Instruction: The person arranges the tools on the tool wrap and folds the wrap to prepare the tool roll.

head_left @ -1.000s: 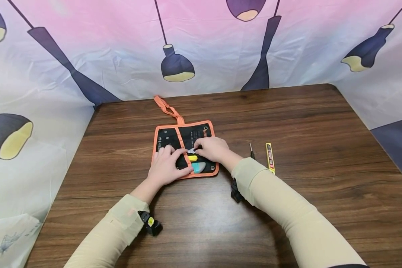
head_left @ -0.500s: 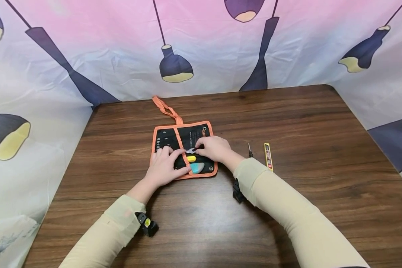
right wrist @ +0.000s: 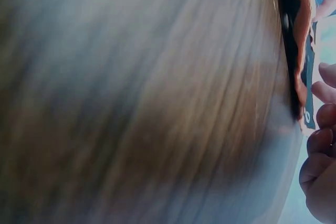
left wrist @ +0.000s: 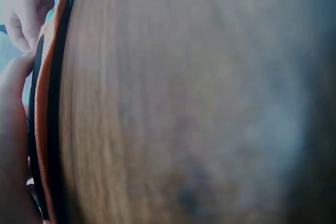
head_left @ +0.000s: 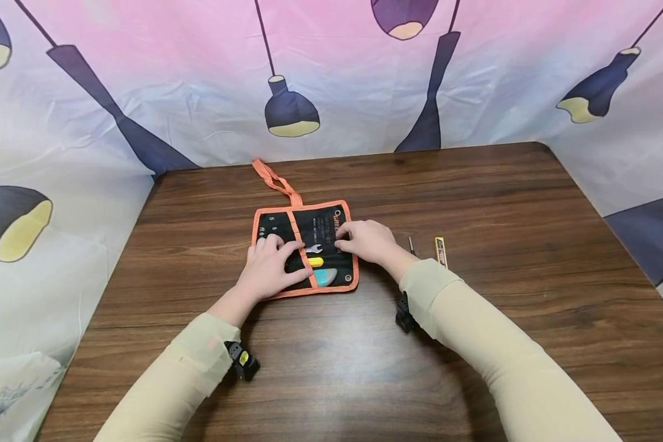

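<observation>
A black tool pouch [head_left: 315, 224] with orange trim lies flat on the table. My left hand [head_left: 267, 267] rests on its left half, thumb and forefinger spread along the orange pocket band [head_left: 295, 227]. The silver open head of a wrench [head_left: 314, 248] pokes out of a pocket by the forefinger. Below it show a yellow tool end [head_left: 315, 262] and a teal and grey rounded tool end [head_left: 326, 277], both tucked under the band. My right hand [head_left: 371, 242] is over the pouch's right edge, thumb and forefinger apart, holding nothing, a little right of the wrench.
Right of the pouch, partly behind the right arm, lie a thin dark-handled screwdriver [head_left: 412, 245] and a narrow yellow box [head_left: 440, 252]. An orange tie strap [head_left: 276, 181] runs from the pouch toward the back edge. A printed curtain [head_left: 210, 110] hangs behind the wooden table [head_left: 475, 196].
My right hand has let go of the wrench and moved right, and the wrench's head now shows uncovered. The left hand stays on the pouch.
</observation>
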A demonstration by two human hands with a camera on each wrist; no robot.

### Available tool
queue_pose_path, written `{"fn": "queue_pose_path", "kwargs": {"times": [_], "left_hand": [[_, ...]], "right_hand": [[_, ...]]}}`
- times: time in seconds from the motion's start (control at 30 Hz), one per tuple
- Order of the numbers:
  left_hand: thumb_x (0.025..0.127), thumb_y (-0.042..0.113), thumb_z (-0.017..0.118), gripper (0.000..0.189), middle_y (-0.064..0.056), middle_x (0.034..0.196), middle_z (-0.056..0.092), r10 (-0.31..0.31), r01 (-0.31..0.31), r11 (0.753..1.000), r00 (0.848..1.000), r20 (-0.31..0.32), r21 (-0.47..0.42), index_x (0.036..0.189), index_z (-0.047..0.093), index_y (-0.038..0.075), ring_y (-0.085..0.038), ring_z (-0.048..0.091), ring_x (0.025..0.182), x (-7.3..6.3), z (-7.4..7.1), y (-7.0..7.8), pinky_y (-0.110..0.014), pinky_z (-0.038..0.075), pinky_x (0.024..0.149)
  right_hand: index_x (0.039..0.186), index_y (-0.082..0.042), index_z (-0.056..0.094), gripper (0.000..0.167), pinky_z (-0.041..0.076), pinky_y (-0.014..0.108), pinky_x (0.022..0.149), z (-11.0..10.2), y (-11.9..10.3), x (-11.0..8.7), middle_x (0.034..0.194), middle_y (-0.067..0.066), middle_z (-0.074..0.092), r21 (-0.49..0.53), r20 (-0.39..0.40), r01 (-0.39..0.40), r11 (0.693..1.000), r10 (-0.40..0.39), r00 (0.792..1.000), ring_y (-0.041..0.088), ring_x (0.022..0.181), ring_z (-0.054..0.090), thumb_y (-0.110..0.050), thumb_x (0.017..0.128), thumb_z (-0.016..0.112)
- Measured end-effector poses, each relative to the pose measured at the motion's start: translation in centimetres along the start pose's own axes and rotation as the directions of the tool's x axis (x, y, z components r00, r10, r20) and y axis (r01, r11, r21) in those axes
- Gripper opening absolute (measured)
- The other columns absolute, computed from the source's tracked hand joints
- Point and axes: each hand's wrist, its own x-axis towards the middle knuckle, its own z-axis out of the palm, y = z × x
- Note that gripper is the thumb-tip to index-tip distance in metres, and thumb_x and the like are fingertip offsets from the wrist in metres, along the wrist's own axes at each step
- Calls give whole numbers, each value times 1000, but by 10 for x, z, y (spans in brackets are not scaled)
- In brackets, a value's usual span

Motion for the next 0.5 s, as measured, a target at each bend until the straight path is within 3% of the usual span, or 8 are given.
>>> {"fn": "queue_pose_path", "kwargs": {"times": [0.13, 0.3, 0.5], "left_hand": [[78, 71, 54, 70, -5, 95, 37, -2, 3, 1000, 1000, 14, -15, 130, 55, 24, -25, 32, 83, 1, -1, -2, -41, 24, 70], [77, 72, 54, 72, -4, 95, 38, -12, 12, 1000, 1000, 11, -13, 131, 54, 25, -25, 33, 83, 3, 0, -2, -41, 24, 71], [75, 75, 52, 77, -5, 99, 40, -59, 59, 998, 998, 18, 10, 133, 53, 25, -25, 34, 86, 5, 0, 0, -42, 25, 71]], "right_hand": [[113, -25, 67, 29, 43, 34, 62, -3, 6, -3, 85, -5, 63, 24, -6, 6, 1000, -6, 1000, 16, 73, 56, -40, 90, 59], [114, -23, 66, 31, 47, 38, 70, -12, 15, -9, 101, -3, 67, 23, -43, 15, 1000, -14, 999, 17, 86, 61, -40, 90, 59], [114, -21, 66, 32, 46, 38, 68, -25, 27, -16, 97, -1, 69, 41, -70, 2, 999, 1, 998, 18, 81, 60, -41, 90, 58]]}}
